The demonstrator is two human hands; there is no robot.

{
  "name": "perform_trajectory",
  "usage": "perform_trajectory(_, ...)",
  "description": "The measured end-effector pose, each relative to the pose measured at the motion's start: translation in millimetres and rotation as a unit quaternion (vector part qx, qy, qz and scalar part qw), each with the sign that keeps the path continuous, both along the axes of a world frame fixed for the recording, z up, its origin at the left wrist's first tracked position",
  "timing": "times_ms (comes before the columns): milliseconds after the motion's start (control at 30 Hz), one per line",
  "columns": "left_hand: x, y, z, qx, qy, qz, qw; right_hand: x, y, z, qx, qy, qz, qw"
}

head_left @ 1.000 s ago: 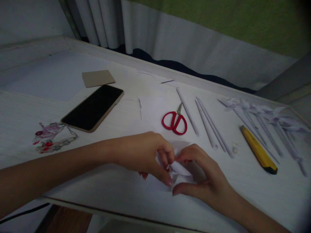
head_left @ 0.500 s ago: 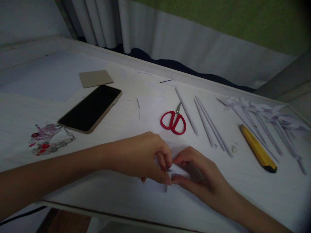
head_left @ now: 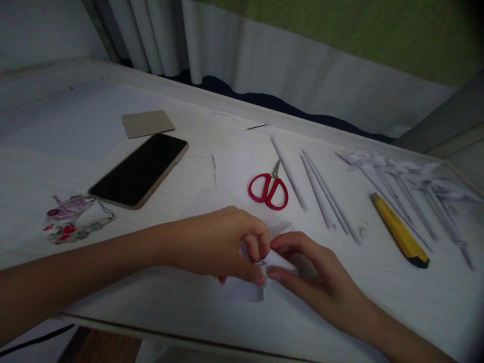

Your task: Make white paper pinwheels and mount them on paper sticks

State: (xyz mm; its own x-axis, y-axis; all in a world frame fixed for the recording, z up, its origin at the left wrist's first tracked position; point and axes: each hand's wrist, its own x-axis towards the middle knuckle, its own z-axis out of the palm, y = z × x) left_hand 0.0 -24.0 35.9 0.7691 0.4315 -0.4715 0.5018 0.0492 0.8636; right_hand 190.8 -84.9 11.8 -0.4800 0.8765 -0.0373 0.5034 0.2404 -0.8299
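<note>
Close to the front of the white desk, both hands meet over a piece of white paper (head_left: 280, 261) that is cut and bent. My left hand (head_left: 230, 247) is closed, its fingers curled and its thumb pressed onto the paper's middle. From the other side my right hand (head_left: 315, 272) pinches a curved flap of that paper between thumb and fingers. My left fingers hide part of the paper's centre, and whether something small is held there I cannot make out. Just beyond the hands lie red-handled scissors (head_left: 269, 190), blades pointing away.
Rolled paper sticks (head_left: 321, 189) lie beyond my right hand. Farther right are a yellow box cutter (head_left: 399, 229) and several paper pinwheels (head_left: 412, 174). At left lie a phone (head_left: 139, 169), its beaded strap (head_left: 71, 219) and a cardboard piece (head_left: 147, 123). The desk's front edge (head_left: 170, 335) runs below the hands.
The paper's flap is bent a little differently, and another pointed paper corner now shows above my right fingers. Both hands keep their hold, nearly in place. The view has shifted very slightly.
</note>
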Motion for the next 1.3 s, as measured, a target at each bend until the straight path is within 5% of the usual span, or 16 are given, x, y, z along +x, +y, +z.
perform_trajectory(267,1.3,1.5,-0.8,0.028,-0.017,0.037,0.999,0.7,-0.3,-4.3,0.008,0.011,-0.026,1.000)
perform_trajectory(600,2.3,-5.2,1.3,0.212,-0.048,0.024,0.976,-1.9,-0.5,3.7,0.045,-0.027,0.003,0.999)
perform_trajectory(833,-6.3,21.9,3.9,0.376,-0.020,0.230,0.897,5.2,-0.1,0.5,0.073,-0.060,-0.011,0.995)
perform_trajectory(967,-10.9,37.3,-3.0,0.263,-0.053,0.115,0.956,7.6,3.0,-0.3,0.080,-0.071,-0.005,0.994)
perform_trajectory(1067,-10.7,37.7,-4.7,0.223,-0.066,0.054,0.971,8.1,5.7,1.4,0.092,-0.073,0.004,0.993)
perform_trajectory(1300,-8.6,30.3,-6.5,0.272,-0.008,0.083,0.959,10.1,3.3,5.7,0.097,-0.094,0.012,0.991)
